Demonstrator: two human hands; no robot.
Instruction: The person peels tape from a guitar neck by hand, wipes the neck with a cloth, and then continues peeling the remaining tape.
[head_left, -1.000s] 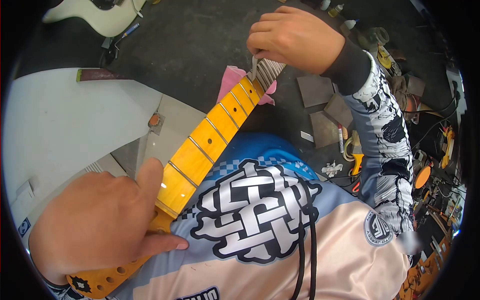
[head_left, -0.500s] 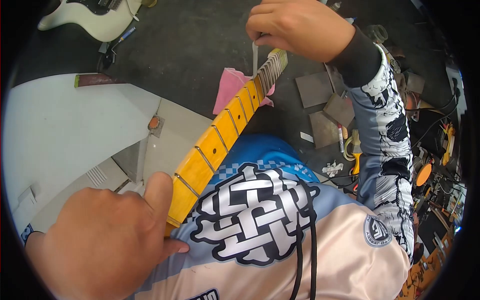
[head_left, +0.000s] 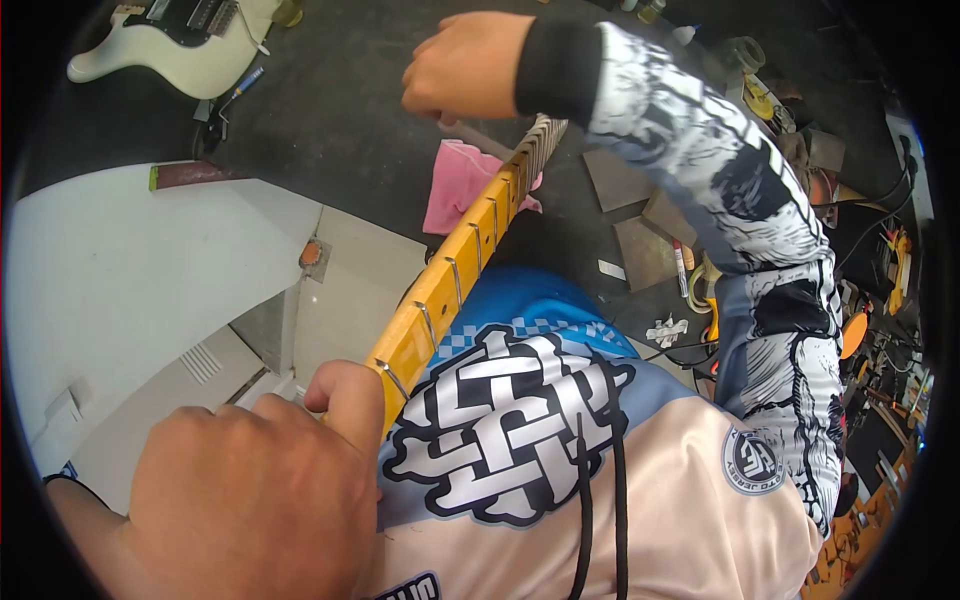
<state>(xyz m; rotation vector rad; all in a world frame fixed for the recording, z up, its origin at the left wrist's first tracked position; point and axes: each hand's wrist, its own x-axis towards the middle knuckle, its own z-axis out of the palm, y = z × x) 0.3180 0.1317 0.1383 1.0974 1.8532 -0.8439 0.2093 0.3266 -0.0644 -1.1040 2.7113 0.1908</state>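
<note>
A guitar neck [head_left: 462, 258] with a yellow fretboard, metal frets and dark dot markers runs from my lap up and away to the dark tabletop. Its near end is in my left hand [head_left: 270, 480], thumb along the edge; the fingers under it are hidden. Over the far half is my right hand [head_left: 470, 70], fingers curled closed on a thin greyish strip [head_left: 480, 140], blurred, that slants down to the edge of the neck. What kind of tool the strip is, I cannot make out. A pink cloth [head_left: 458, 185] lies beneath the neck.
A white electric guitar body [head_left: 190, 55] lies at the upper left, near a blue-handled tool [head_left: 243, 85]. Dark square sheets [head_left: 645, 250], a red-and-white marker [head_left: 680, 268] and a tape roll [head_left: 705, 285] are on the right. A white panel [head_left: 150, 260] stands at left.
My right hand has swung left with the strip, which now slants instead of hanging upright. The neck has rolled slightly on its side, and my left hand has shifted a little right with it.
</note>
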